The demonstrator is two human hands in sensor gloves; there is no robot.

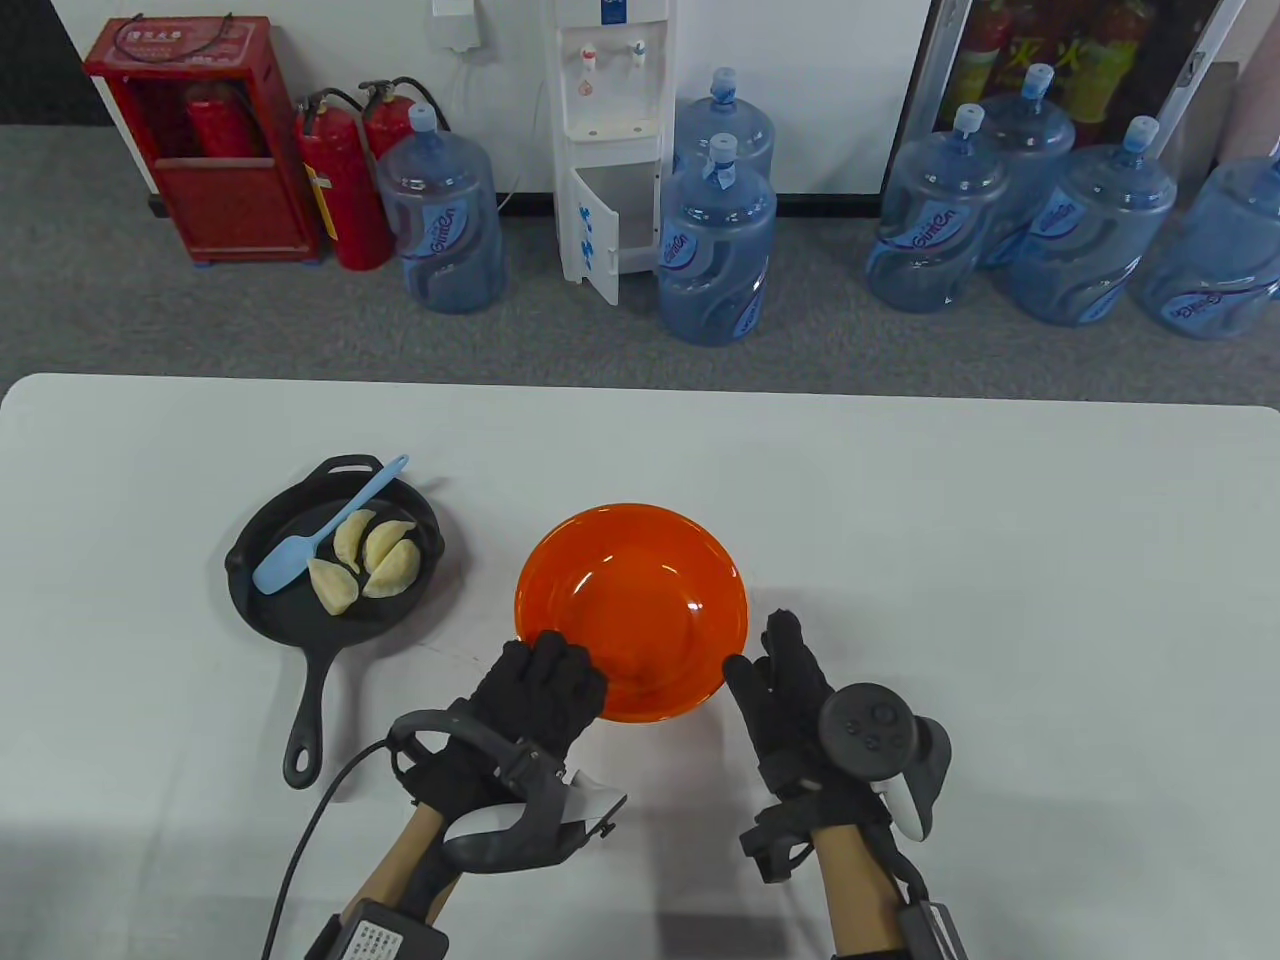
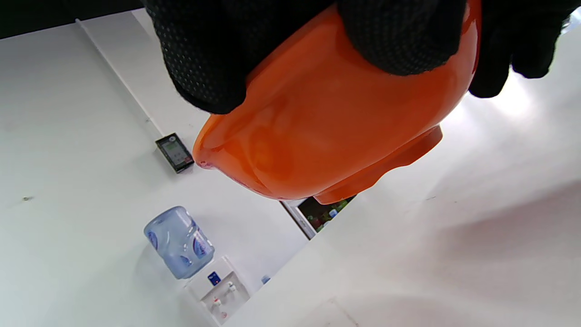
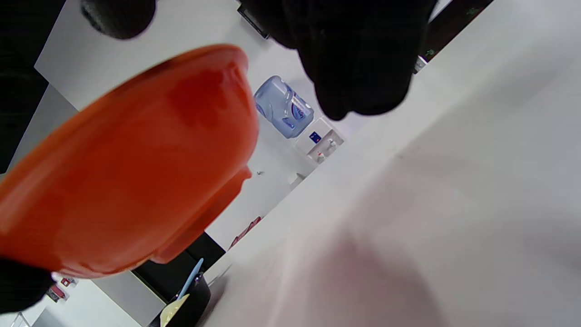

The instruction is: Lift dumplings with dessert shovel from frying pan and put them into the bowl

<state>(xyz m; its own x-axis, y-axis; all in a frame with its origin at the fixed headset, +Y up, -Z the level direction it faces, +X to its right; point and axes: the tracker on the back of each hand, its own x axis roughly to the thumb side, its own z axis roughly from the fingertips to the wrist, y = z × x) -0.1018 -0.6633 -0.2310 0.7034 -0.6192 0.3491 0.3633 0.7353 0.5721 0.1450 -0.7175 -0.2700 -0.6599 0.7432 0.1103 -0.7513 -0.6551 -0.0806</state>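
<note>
I find four dumplings [image 1: 364, 563] lying together in the black frying pan [image 1: 262, 610], which sits on the white table [image 1: 1000, 560] ahead of my left hand [image 1: 535, 695] and off to its left, the pan handle pointing back toward me. The blue dessert shovel [image 1: 322, 527] rests in the pan, blade down beside the dumplings and touching the nearest ones, its handle propped over the far rim. The orange bowl [image 1: 630, 600] is between my two hands. My left hand grips its near-left rim, fingers curled over the edge; the left wrist view shows the fingers [image 2: 399, 36] on the bowl's wall. My right hand [image 1: 790, 690] is at the near-right rim, thumb by the edge, fingers mostly straight; I cannot tell whether it touches the bowl.
</note>
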